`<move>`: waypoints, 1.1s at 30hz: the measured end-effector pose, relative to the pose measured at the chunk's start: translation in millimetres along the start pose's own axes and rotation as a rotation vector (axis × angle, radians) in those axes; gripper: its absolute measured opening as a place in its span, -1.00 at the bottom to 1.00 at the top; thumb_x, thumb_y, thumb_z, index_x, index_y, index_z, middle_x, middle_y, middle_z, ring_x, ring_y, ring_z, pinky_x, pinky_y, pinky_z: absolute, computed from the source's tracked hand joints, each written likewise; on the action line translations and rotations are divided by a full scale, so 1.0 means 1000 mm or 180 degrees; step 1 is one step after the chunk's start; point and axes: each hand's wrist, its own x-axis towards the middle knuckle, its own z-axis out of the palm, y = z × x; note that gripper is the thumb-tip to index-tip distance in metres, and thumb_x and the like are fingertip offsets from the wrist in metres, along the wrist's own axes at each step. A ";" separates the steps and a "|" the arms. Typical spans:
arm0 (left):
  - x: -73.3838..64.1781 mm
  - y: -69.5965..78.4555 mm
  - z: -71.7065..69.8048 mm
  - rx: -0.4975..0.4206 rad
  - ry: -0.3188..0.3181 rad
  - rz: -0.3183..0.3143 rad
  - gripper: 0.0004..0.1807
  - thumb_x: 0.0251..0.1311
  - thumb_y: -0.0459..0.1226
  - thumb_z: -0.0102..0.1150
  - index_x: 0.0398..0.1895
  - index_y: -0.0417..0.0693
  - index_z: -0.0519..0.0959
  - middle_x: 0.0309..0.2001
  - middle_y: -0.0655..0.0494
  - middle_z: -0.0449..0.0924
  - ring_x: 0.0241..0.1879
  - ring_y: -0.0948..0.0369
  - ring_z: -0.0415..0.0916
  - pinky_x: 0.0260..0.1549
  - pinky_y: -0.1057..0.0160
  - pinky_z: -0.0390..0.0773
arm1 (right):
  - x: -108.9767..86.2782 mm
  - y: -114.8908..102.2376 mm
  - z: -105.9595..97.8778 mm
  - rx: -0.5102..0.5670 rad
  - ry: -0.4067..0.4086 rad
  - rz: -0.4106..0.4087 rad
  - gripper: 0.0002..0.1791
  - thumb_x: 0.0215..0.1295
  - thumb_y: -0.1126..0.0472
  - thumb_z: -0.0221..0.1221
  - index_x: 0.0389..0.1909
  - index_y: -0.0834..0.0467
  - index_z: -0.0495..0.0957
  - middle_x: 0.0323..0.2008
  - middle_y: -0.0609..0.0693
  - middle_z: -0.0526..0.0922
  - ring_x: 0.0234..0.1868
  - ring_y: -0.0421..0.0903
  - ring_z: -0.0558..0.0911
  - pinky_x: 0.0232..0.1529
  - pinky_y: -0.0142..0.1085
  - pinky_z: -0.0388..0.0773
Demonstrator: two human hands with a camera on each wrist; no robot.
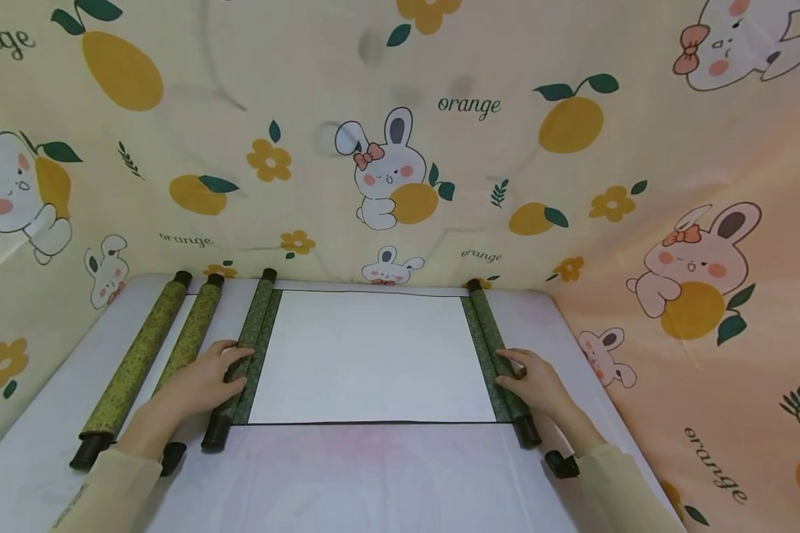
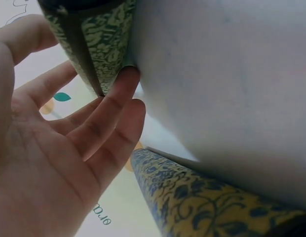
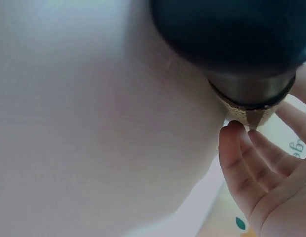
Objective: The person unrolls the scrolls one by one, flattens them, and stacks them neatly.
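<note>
A scroll lies unrolled on the table, its blank white sheet point(image 1: 373, 355) stretched between two green patterned rollers with black ends. My left hand point(image 1: 196, 381) holds the left roller point(image 1: 261, 314), thumb nearer me and fingers farther along it. In the left wrist view, the fingertips point(image 2: 127, 79) curl against the underside of that roller. On the other side, my right hand point(image 1: 536, 381) grips the right roller point(image 1: 485, 318) with thumb and fingers. A large black roller end point(image 3: 232, 34) fills the top of the right wrist view, with fingertips point(image 3: 234, 136) right at the roller below it.
Two rolled-up yellow-green scrolls lie left of the open one: a thicker outer scroll point(image 1: 140, 355) and an inner scroll point(image 1: 193, 333) partly under my left forearm. The table point(image 1: 373, 481) has a pale cover. Behind and to the right hangs a cloth point(image 1: 307, 74) printed with rabbits and oranges.
</note>
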 end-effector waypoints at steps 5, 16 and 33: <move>-0.002 -0.001 -0.001 0.0042 -0.0019 -0.0030 -0.34 0.32 -0.21 0.30 0.44 -0.28 0.42 0.40 -0.59 0.19 0.19 -0.46 0.45 -0.23 -0.23 0.66 | -0.002 -0.005 -0.001 -0.0012 -0.0006 -0.0044 -0.37 0.30 0.22 0.42 0.39 0.20 0.52 0.38 0.36 0.44 -0.10 0.09 0.66 -0.18 -0.04 0.61; -0.017 -0.005 -0.011 0.0062 0.0364 0.0316 -0.41 0.34 -0.27 0.30 0.40 -0.29 0.46 0.39 -0.44 0.30 -0.09 -0.10 0.67 -0.34 -0.02 0.66 | 0.000 -0.021 -0.006 -0.0010 0.0145 -0.0272 -0.39 0.40 0.20 0.34 0.42 0.23 0.47 0.42 0.33 0.40 0.04 0.21 0.65 -0.23 -0.06 0.63; -0.060 -0.024 -0.043 0.0264 0.1134 0.0743 -0.48 0.28 -0.35 0.34 0.32 -0.21 0.53 0.37 -0.25 0.36 0.20 -0.34 0.46 -0.22 -0.28 0.62 | 0.042 -0.156 0.028 0.0716 0.0278 -0.1083 -0.44 0.40 0.22 0.33 0.40 0.09 0.50 0.35 0.08 0.52 0.07 0.08 0.68 -0.09 -0.10 0.69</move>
